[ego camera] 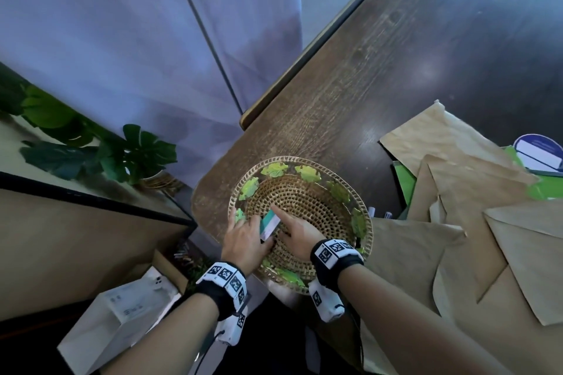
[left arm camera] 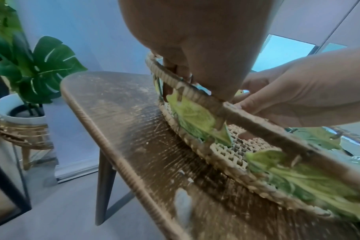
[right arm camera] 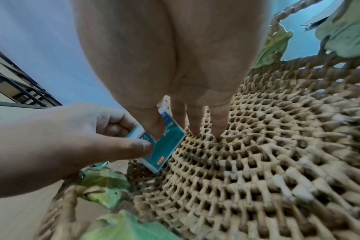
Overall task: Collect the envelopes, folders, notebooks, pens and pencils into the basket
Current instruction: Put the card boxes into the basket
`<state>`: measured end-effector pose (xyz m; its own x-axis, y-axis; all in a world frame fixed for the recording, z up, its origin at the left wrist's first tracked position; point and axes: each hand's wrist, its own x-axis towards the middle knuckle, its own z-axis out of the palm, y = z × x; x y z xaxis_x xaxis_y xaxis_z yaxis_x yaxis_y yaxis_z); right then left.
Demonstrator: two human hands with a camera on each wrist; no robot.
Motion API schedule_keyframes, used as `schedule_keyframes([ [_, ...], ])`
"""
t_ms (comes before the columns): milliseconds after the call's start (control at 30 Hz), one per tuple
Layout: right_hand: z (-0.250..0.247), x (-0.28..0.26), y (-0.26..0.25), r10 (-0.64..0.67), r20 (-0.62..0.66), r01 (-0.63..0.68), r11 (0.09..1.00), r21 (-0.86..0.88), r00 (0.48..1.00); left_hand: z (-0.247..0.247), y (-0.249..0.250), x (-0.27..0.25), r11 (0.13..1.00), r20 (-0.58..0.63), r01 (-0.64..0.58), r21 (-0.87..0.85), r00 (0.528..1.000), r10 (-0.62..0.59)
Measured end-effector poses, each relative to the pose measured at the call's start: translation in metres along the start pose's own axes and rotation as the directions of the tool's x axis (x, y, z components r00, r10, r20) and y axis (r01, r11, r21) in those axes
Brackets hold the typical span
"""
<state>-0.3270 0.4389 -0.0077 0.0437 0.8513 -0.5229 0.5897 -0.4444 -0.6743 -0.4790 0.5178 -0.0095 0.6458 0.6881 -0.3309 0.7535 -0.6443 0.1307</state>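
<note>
Head view shows the round woven basket sitting near the rounded end of a dark wooden table, and everything else is best placed from that basket. Inside it, close to the near-left part of the rim, both hands meet over a small teal-and-white box, which looks like a pack of staples rather than one of the listed things. The left hand grips the box, thumb on its printed face and fingers curled behind it, as the right wrist view makes plain. The right hand has its fingers straight, the forefinger stretched along the box and the other fingertips resting on the weave of the basket floor; it holds nothing. Apart from that box, the basket floor shows only bare wicker and the green leaf trim round its wall. To the right of the basket, brown paper envelopes lie in an overlapping heap, one of them just beside the rim, with green folders poking out under them and what may be a notebook farther right. Two pen tips peek out between the basket and the heap. By my reading the collecting has hardly begun: none of the envelopes, folders, notebooks or pens is in the basket yet, so nearly all of the job is left.
</note>
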Motion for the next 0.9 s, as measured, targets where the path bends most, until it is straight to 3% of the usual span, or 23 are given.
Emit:
schedule_keyframes([
  [167, -0.001, -0.003, 0.000, -0.033, 0.051, 0.035, 0.999, -0.039, 0.998, -0.003, 0.003, 0.000, 0.999, 0.003, 0.020, 0.035, 1.000, -0.020],
  [367, -0.025, -0.037, 0.012, 0.094, -0.010, -0.094, 0.994, 0.051, 0.995, -0.013, 0.023, -0.007, 0.998, -0.019, 0.017, 0.057, 1.000, -0.016],
  [467, -0.040, -0.077, 0.036, 0.124, -0.109, -0.104, 0.979, 0.177, 0.986, -0.022, 0.057, -0.011, 0.991, -0.111, -0.133, 0.034, 0.984, 0.136],
  [533, -0.049, -0.114, 0.062, 0.144, -0.223, -0.072, 0.950, 0.303, 0.964, -0.031, 0.097, -0.012, 0.951, -0.093, -0.309, -0.023, 0.948, 0.305],
  [633, -0.060, -0.178, 0.109, 0.246, -0.415, -0.050, 0.902, 0.428, 0.876, -0.038, 0.171, -0.013, 0.837, -0.005, -0.533, -0.126, 0.844, 0.536],
  [733, -0.067, -0.247, 0.164, 0.410, -0.509, -0.117, 0.851, 0.512, 0.757, -0.035, 0.255, -0.018, 0.716, 0.077, -0.680, -0.156, 0.714, 0.696],
  [900, -0.077, -0.372, 0.251, 0.638, -0.616, -0.306, 0.767, 0.564, 0.463, -0.012, 0.399, -0.041, 0.536, 0.150, -0.796, -0.282, 0.515, 0.844],
])
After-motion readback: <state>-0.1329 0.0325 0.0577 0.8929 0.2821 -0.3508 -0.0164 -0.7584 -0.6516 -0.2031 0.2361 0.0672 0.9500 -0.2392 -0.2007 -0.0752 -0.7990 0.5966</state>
